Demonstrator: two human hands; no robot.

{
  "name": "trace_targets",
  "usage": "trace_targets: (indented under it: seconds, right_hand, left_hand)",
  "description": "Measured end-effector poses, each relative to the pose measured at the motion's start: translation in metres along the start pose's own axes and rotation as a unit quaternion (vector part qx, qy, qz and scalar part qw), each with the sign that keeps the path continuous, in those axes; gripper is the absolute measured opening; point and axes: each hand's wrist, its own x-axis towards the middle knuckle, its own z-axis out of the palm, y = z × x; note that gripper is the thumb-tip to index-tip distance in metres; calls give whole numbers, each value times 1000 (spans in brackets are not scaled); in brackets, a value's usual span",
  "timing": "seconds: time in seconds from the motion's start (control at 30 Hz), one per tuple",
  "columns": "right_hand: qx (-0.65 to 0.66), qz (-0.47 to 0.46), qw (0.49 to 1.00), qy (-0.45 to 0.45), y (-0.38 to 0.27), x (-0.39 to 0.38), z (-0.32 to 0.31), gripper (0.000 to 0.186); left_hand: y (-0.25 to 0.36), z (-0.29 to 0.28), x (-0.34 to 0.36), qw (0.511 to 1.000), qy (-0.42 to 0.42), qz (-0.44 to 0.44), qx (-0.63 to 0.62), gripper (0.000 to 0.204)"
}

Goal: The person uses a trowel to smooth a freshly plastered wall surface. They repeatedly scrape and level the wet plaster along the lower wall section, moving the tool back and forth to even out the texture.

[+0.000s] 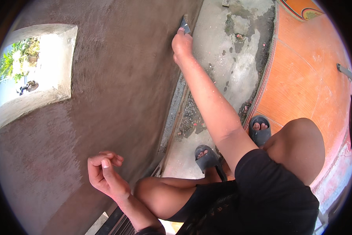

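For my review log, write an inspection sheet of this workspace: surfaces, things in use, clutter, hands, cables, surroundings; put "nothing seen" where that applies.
Surfaces: brown wall, paler and rougher toward the lower left; grey concrete strip with dark stains; orange tiles beyond it.
Things in use: small dark flat tool at the wall's edge by the concrete; contact unclear.
Clutter: small reddish bits scattered on the concrete; a small block-like piece at the top.
Hands: right hand grips the tool; left hand holds nothing visible, fingers loosely curled.
Cables: nothing seen.
Surroundings: pale-edged wall opening with green plants beyond.
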Motion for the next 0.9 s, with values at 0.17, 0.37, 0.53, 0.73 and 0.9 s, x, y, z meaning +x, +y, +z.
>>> trace_targets:
  seconds: [0.17, 0.37, 0.53, 0.73, 0.9]
  right_hand:
    - [-128, 8, 992, 16, 92, -104, -14, 56]
    - [23, -71, 995, 64, -66, 1, 5, 53]
    - [-133, -25, 991, 1, 51, -62, -20, 52]
    - [28, 82, 996, 36, 11, -39, -11, 54]
    - [-86, -183, 979, 17, -75, 11, 2, 59]
  left_hand:
    - [-6, -2, -2, 999, 49, -11, 10, 23]
    - [5, 4, -2, 999, 31, -23, 21, 20]
    - [2, 32, 8, 991, -100, 21, 90, 14]
    - [-16, 52, 26, 962, -248, -62, 94, 26]
    - [-23, 46, 28, 970, -202, -118, 67, 29]
